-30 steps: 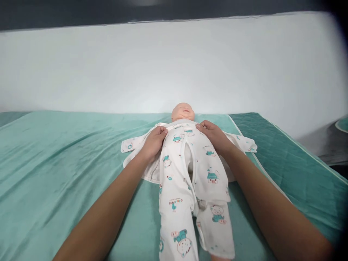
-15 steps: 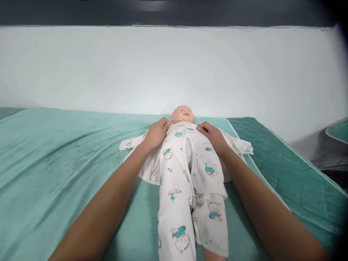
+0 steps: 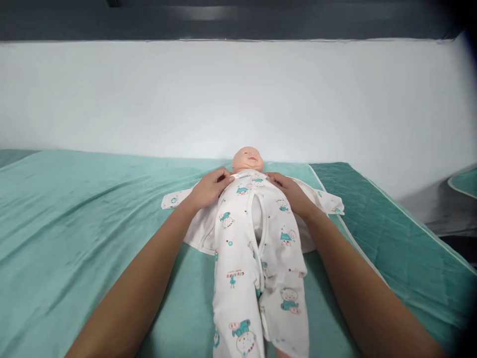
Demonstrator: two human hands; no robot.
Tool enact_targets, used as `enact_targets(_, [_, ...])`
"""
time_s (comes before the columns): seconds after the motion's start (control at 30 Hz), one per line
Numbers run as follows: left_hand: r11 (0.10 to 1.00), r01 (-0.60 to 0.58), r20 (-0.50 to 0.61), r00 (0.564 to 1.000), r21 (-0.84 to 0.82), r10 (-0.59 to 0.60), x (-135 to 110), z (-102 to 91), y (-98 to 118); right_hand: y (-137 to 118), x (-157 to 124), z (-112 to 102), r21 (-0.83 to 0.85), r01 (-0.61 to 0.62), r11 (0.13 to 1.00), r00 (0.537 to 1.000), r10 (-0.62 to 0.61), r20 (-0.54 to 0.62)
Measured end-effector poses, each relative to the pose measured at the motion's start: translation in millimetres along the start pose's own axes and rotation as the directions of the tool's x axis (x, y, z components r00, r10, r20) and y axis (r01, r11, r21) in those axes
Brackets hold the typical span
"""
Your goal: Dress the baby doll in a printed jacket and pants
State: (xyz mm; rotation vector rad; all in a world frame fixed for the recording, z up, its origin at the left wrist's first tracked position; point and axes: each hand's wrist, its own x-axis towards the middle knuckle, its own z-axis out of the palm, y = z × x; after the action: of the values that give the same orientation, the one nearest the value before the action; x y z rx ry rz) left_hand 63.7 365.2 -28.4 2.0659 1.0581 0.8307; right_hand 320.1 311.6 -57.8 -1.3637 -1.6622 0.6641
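A baby doll point(image 3: 249, 159) lies on its back, head at the far end. White printed open-crotch baby pants point(image 3: 234, 238) cover its front from the chest down over both legs. My left hand point(image 3: 214, 186) is closed on the waistband's left edge, close to the doll's shoulder. On the opposite edge, my right hand point(image 3: 288, 191) has its fingers curled over the waistband. A white baby shirt point(image 3: 201, 233) lies spread open beneath the doll, its sleeves stretched out to both sides. A little of the doll's bare leg point(image 3: 282, 354) shows below the right pant leg.
A light green sheet point(image 3: 93, 223) with wrinkles lies under everything. Along the right is a darker green quilted pad point(image 3: 387, 223) with a pale border. A white wall point(image 3: 238, 99) rises just behind the doll's head.
Both hands keep to the waistband, the left one's fingers now further over its edge. The bunched right pant leg has smoothed out and reaches lower. The doll appears slightly further left in view.
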Motion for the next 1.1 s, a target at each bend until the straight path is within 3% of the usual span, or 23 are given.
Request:
enact_targets(0.17, [0.993, 0.079, -0.207, 0.977, 0.092, -0.059, 24.4, 12.1, -5.3, -1.6, 16.7, 2.5, -0.228, -0.153, 0.962, 0.976, 0.11, -0.191])
enact_targets(0.3, [0.984, 0.09, -0.223, 0.973, 0.151, -0.055, 30.8, 18.6, -12.6, 2.3, 24.8, 6.7, -0.285, -0.229, 0.931, 0.951, 0.152, -0.268])
enact_targets(0.43, [0.991, -0.075, -0.173, 0.981, 0.107, 0.092, 18.8, 19.7, -16.7, 3.9, 13.4, 7.4, -0.117, -0.049, 0.992, 0.976, 0.023, -0.217])
enact_targets(0.57, [0.948, -0.198, -0.072, 0.972, 0.25, 0.222, 0.6, 16.9, -17.3, 3.0, -3.9, 7.2, -0.063, 0.113, 0.992, 0.984, -0.121, -0.13])
enact_targets(0.67, [0.915, -0.182, -0.07, 0.973, 0.359, 0.221, -18.5, 17.3, -18.3, 3.9, -18.9, 9.1, -0.076, 0.121, 0.99, 0.973, -0.134, -0.187])
enact_targets(0.8, [0.865, -0.1, -0.165, 0.965, 0.491, 0.205, -51.7, 22.7, -18.3, 6.3, -45.6, 13.1, -0.124, 0.122, 0.985, 0.935, -0.155, -0.319])
enact_targets(0.87, [0.85, -0.076, -0.189, 0.961, 0.521, 0.202, -65.5, 24.9, -15.2, 7.0, -57.6, 14.3, -0.11, 0.047, 0.993, 0.921, -0.086, -0.381])
enact_targets(0.93, [0.851, -0.029, -0.212, 0.964, 0.524, 0.163, -73.5, 25.7, -10.0, 7.7, -64.6, 13.9, -0.014, -0.079, 0.997, 0.916, 0.067, -0.396])
enact_targets(1.0, [0.877, 0.051, -0.229, 0.971, 0.479, 0.068, -75.5, 24.8, -4.0, 9.0, -65.6, 12.2, 0.121, -0.209, 0.97, 0.91, 0.238, -0.34])
enact_targets(1.1, [0.953, 0.123, -0.147, 0.986, 0.276, -0.085, -72.1, 22.1, 2.6, 10.9, -60.0, 9.2, 0.299, -0.337, 0.893, 0.903, 0.396, -0.166])
